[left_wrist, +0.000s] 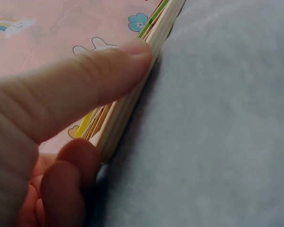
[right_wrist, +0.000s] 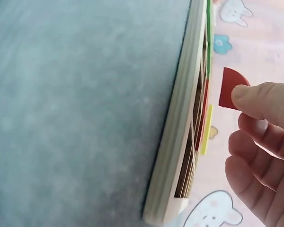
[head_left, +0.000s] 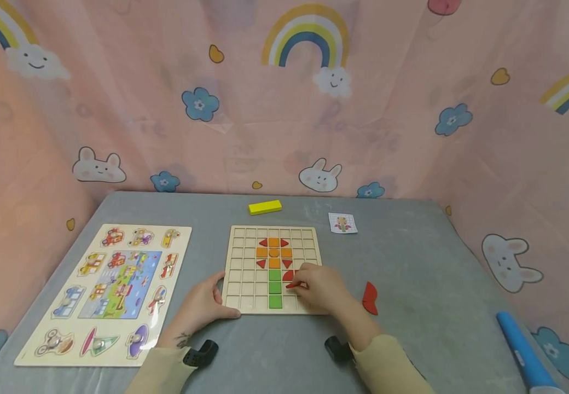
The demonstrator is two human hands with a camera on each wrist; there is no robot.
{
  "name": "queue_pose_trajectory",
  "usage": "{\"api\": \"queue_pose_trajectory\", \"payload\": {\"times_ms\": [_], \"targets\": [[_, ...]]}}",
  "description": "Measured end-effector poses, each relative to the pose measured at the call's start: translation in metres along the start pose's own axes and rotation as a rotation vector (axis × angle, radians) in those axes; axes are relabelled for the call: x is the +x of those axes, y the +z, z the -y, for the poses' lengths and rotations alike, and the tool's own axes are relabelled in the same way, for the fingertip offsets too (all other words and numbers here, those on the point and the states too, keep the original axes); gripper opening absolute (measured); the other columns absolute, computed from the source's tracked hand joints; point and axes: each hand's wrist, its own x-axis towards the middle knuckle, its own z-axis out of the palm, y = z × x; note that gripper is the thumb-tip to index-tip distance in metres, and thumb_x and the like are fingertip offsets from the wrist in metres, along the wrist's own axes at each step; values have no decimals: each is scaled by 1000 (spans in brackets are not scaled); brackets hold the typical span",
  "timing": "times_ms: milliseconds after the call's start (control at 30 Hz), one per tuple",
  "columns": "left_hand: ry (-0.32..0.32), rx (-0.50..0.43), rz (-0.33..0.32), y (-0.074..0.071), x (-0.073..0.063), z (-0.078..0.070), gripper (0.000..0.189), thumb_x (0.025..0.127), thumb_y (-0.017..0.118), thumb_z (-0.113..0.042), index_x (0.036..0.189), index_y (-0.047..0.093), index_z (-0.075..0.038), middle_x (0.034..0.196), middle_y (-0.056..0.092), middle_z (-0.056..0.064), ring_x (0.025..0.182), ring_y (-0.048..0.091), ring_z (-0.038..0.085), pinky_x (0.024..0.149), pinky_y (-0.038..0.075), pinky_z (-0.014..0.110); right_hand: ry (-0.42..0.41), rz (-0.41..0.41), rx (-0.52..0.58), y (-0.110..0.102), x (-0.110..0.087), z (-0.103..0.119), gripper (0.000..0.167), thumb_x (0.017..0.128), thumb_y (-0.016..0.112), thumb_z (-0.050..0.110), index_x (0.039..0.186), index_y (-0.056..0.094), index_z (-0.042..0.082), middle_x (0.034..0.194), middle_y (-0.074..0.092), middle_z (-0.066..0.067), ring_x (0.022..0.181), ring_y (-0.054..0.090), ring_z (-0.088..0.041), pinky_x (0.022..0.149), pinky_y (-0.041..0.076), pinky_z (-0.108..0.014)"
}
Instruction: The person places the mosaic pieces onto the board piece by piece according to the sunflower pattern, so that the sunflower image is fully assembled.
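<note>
A square wooden grid board (head_left: pixel 248 284) lies flat on the table. Orange, red and green pieces fill some of its cells, with a column of green squares (head_left: pixel 275 287) down the middle. My left hand (head_left: pixel 201 304) holds the board's near left corner, thumb along the front edge and fingers at the left side. Over the lower right cells, my right hand (head_left: pixel 321 284) pinches a red quarter-circle piece (right_wrist: pixel 229 87) between thumb and forefinger. Just beyond those fingertips another red piece (head_left: pixel 288 275) sits on the board. More red curved pieces (head_left: pixel 370 298) lie right of the board.
A larger picture puzzle board (head_left: pixel 102 295) with knobbed pieces lies to the left. Behind the grid board is a yellow block (head_left: pixel 265 207), and a small printed card (head_left: pixel 342 223) lies at the back right. A blue cylindrical object (head_left: pixel 526 350) is at the right edge.
</note>
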Motion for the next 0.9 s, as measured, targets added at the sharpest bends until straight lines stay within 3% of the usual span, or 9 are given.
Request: {"api": "queue_pose_trajectory", "payload": {"times_ms": [367,633,900], "targets": [[17,-5,-6,0,0,0,99,49,90,-19,134,43,1,60,50,2,51,42,12,48,34,27,-94,113,-32,-4,13,5,4,77,75,22,74,71,21,73,58,11,66,51,-4,59,41,-20],[11,-13,-5,0,1,1,100,49,90,-19,134,43,1,60,51,2,51,43,13,48,34,28,-215,227,-82,-8,29,-6,18,73,73,7,64,63,19,69,55,10,63,46,-5,57,38,-19],[7,-8,-3,0,1,1,100,49,90,-19,135,43,1,60,51,2,51,42,13,48,34,28,-236,278,-75,-7,35,-9,20,76,65,2,65,63,19,67,49,10,61,42,-7,57,35,-20]]}}
